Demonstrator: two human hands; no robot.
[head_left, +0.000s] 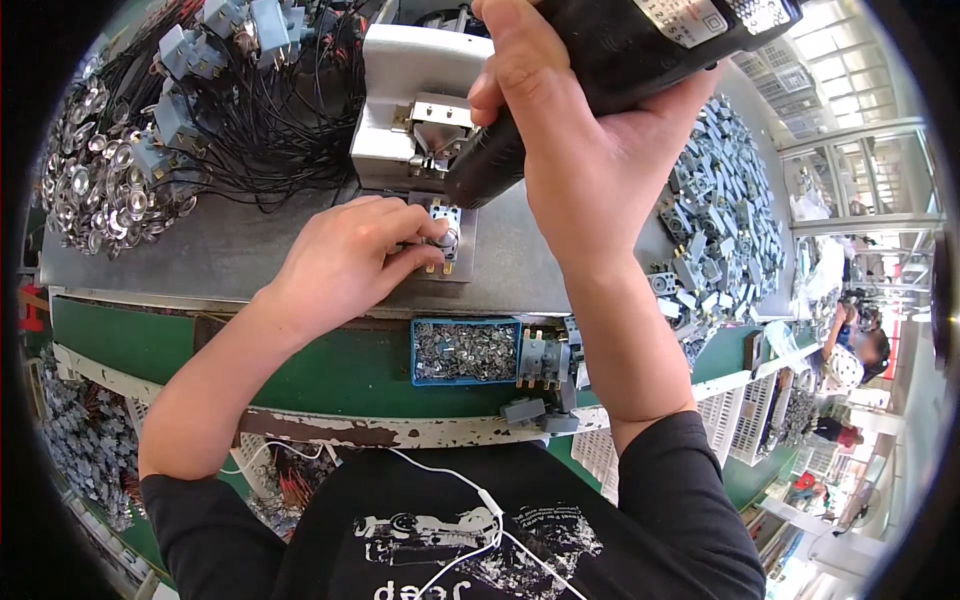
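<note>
My right hand [600,140] is wrapped round a black power tool [610,50] with a label on its body, its nose tilted down to the left. Just below that nose, a small part with brass pins and a round metal piece [448,240] sits on a metal plate [461,265]. The fingertips of my left hand [350,245] pinch this part from the left side. Behind it stands a white machine [410,85] with a metal fixture on its front.
Black wires [290,130] with grey plastic housings and a heap of shiny metal cups [110,200] lie at left. Many grey housings [720,210] are piled at right. A blue tray [413,372] of small metal pieces stands near the table's front edge, beside several grey blocks [545,357].
</note>
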